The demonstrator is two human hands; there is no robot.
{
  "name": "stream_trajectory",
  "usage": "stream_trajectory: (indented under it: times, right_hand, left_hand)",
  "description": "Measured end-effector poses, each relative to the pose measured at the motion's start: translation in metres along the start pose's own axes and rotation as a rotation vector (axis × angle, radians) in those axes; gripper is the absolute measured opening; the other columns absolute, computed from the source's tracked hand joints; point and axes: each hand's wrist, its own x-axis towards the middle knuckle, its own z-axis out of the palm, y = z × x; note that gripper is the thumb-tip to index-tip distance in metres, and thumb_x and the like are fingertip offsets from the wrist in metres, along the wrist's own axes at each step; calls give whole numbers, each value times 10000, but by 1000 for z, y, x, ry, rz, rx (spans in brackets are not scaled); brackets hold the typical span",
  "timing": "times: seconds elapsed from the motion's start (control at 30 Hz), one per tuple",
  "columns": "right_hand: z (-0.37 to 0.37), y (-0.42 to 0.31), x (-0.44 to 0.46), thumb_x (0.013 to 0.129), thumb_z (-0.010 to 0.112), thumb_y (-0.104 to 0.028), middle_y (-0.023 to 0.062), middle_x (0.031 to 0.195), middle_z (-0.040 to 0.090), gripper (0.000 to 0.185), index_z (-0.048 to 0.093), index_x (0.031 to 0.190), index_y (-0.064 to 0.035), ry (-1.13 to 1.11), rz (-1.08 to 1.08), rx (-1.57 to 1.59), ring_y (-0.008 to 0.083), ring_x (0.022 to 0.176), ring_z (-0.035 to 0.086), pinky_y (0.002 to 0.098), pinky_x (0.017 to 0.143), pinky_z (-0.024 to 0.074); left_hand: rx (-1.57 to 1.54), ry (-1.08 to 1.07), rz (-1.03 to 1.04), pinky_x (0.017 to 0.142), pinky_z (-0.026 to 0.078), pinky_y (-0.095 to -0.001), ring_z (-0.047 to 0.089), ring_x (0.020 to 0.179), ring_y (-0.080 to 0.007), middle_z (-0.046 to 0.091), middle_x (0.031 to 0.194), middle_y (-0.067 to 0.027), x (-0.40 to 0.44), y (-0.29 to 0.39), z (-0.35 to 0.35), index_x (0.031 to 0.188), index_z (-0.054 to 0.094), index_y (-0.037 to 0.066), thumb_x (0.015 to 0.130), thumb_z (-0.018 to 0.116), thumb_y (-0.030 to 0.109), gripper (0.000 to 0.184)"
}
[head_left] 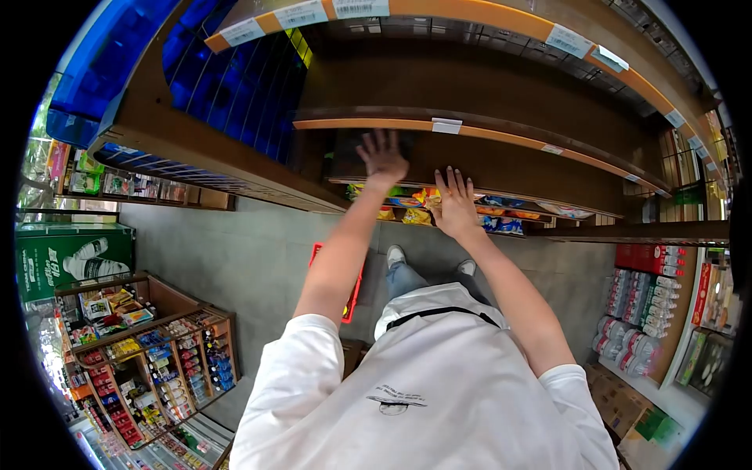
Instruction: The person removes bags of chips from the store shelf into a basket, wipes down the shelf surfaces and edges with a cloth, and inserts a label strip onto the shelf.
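left hand (384, 160) over shelf (517, 171), fingers spread, empty | right hand (456, 205) at shelf's front edge, fingers straight, no grip afaict | snacks (417, 216) already below shelf, can't tell what's left

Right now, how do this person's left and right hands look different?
The left hand is blurred, while the right hand shows more sharply. The left hand's fingers are fanned wide; the right hand's lie closer together. The left hand sits higher in the picture, while the right hand is lower, in front of part of the row of bright packets. Both are bare, with no item visibly held.
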Motion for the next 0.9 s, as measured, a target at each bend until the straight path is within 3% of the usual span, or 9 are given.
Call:
stream_trajectory:
  times: [0.07,0.2,0.33,0.4,0.5,0.53,0.73,0.83,0.9]
  right_hand:
    - [-10,-5,0,804,691,-226,219,1512,271,823,259,1490,-84,-54,23,-10,360,1422,242,517,1172,161]
    - [-14,0,4,799,694,-215,217,1513,270,828,256,1489,-81,-84,10,1,358,1425,235,507,1175,160]
    - [-7,2,-2,788,692,-196,216,1506,283,816,276,1479,-75,-56,10,36,355,1421,240,500,1172,169]
    - [-10,-1,-2,796,635,-179,199,1514,272,778,274,1478,-80,-33,8,61,341,1421,239,497,1175,155]
    - [-10,-7,-6,756,680,-184,218,1490,300,812,296,1461,-62,-8,4,24,357,1408,257,501,1165,179]
    - [-12,-5,-2,739,709,-195,230,1478,311,821,317,1446,-52,-5,0,7,366,1402,265,503,1158,195]
    - [-16,-4,-1,747,708,-200,224,1504,276,827,298,1448,-43,-75,3,63,363,1419,238,486,1168,187]
    - [-16,-3,-2,756,696,-190,198,1527,254,836,278,1469,-63,-133,6,67,339,1430,225,473,1181,171]
    - [-17,-1,-2,745,694,-177,182,1527,270,826,301,1463,-68,-110,10,87,323,1429,238,466,1182,175]
  left_hand:
    - [38,18,191,1123,25,-656,28,1451,-464,51,1607,-154,-2,30,21,1548,107,171,896,453,280,746]
    - [-69,3,223,1129,24,-649,26,1456,-449,47,1613,-120,3,34,23,1549,120,217,899,459,296,737]
    - [-85,29,-54,1102,3,-692,-16,1456,-449,20,1620,-73,12,-24,5,1541,148,275,918,450,310,693]
    - [-107,61,-96,1088,-3,-708,-34,1452,-461,-15,1621,-67,14,-54,6,1541,128,307,917,438,302,697]
    - [-109,8,-131,1072,-18,-724,-80,1431,-502,-101,1615,-69,4,-47,8,1545,71,322,918,431,297,723]
    - [-136,-19,-123,1025,-64,-763,-129,1409,-534,-81,1611,-115,3,-34,10,1550,52,282,946,397,329,697]
    - [-157,-144,272,1026,-93,-760,-125,1432,-482,33,1618,-79,-5,50,17,1527,224,292,969,391,319,583]
    - [-82,-191,263,1034,-68,-763,-109,1451,-434,39,1621,-35,2,24,6,1518,234,327,981,386,352,558]
    - [-67,-98,53,1037,-36,-770,-90,1460,-411,38,1621,-15,1,-4,-4,1513,237,345,989,380,395,545]
